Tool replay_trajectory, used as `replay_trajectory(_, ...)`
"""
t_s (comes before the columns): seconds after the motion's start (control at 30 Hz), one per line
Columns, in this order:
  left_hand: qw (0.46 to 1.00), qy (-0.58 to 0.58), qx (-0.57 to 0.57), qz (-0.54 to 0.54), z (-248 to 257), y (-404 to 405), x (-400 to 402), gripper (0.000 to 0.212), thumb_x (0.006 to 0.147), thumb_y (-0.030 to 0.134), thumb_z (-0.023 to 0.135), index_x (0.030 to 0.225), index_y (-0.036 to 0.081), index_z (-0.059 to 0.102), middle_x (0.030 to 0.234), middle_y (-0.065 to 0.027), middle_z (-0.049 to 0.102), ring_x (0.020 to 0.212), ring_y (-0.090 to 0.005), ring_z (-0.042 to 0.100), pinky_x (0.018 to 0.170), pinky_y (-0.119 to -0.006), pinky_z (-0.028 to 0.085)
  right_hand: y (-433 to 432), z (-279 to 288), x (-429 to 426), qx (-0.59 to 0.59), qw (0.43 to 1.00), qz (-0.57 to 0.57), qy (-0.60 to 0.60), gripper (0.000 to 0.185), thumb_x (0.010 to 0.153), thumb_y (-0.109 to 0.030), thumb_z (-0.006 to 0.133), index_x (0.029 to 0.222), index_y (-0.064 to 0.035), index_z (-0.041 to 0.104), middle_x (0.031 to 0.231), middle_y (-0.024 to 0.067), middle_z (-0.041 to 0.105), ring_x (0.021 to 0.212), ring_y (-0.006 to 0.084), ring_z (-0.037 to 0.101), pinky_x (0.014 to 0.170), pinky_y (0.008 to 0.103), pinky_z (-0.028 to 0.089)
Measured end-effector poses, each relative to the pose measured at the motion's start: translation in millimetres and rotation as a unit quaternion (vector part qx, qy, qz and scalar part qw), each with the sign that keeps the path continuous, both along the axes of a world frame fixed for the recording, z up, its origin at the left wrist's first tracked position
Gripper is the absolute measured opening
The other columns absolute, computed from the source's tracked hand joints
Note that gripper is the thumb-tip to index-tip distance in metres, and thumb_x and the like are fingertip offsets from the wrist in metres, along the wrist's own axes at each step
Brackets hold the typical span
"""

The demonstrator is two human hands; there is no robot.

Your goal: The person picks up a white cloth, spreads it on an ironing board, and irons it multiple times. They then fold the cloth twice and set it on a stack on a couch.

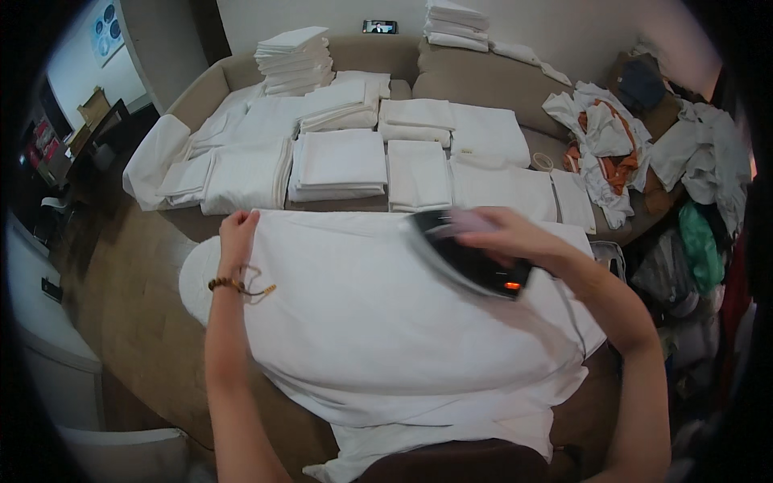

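Observation:
A white cloth (362, 302) lies spread over an ironing board (196, 281), whose rounded, white-covered end shows at the left. My left hand (237, 235) pinches the cloth's far left corner; a beaded bracelet is on that wrist. My right hand (492, 232) grips the handle of a black clothes iron (468, 259), slightly blurred, resting on or just above the right half of the cloth. An orange light glows at the iron's heel. Its cord (570, 311) runs down the cloth's right side. The near edge of the cloth hangs in loose folds.
Beyond the board, a beige sofa (477, 69) bears several stacks of folded white cloth (341, 158). Rumpled white and orange fabric (610, 139) lies at its right end. A phone (380, 26) stands on the sofa back. Bags, one green (700, 247), crowd the right side.

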State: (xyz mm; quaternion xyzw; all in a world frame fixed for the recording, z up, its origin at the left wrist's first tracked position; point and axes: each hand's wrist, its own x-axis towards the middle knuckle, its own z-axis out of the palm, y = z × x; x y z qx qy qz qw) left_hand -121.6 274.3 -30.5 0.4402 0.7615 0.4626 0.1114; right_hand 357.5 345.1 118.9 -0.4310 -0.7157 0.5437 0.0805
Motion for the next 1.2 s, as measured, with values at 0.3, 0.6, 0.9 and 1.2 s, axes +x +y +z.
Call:
replay_trajectory(0.3,0.998,0.039,0.040,0.013,-16.2,9.1,1.7,0.027,0.086,0.020,0.067,0.078,-0.005,0.064,0.059,-0.0078,0.057,0.056,-0.0115,0.046,0.055,-0.031,0.041,24.5,-50.7,-256.0,0.034,0.981,0.184,0.043,0.040,0.085,-0.036,0.066,0.103,-0.0007,0.060,0.055,0.0037,0.051,0.040,0.0123,0.049,0.037,0.0286,0.038)
replay_trajectory(0.6,0.999,0.026,0.025,0.038,-3.4,4.6,14.2,0.024,0.087,0.017,0.064,0.080,-0.006,0.062,0.059,-0.0082,0.055,0.056,-0.0119,0.041,0.054,-0.032,0.039,45.8,-32.8,-52.1,0.044,0.997,0.056,-0.036,0.049,0.084,-0.044,0.064,0.111,-0.0040,0.062,0.057,0.0036,0.052,0.041,0.0126,0.048,0.037,0.0282,0.035)
replay_trajectory(0.9,0.988,-0.136,-0.051,0.048,7.9,-7.7,-20.1,0.044,0.094,0.036,0.058,0.072,-0.002,0.064,0.061,-0.0035,0.059,0.049,-0.0103,0.052,0.046,-0.029,0.042,51.3,-32.6,164.5,0.008,0.981,-0.180,-0.079,0.035,0.086,-0.035,0.066,0.098,-0.0028,0.058,0.061,-0.0017,0.048,0.044,0.0073,0.044,0.037,0.0231,0.036)
replay_trajectory(1.2,0.994,-0.014,-0.092,-0.059,-5.9,17.8,-30.8,0.035,0.084,0.032,0.068,0.082,-0.003,0.066,0.067,-0.0049,0.061,0.063,-0.0118,0.053,0.060,-0.029,0.043,54.8,-21.0,-20.8,-0.022,0.992,0.116,-0.034,0.050,0.084,-0.036,0.071,0.118,-0.0007,0.061,0.063,-0.0019,0.053,0.043,0.0057,0.043,0.037,0.0233,0.032)
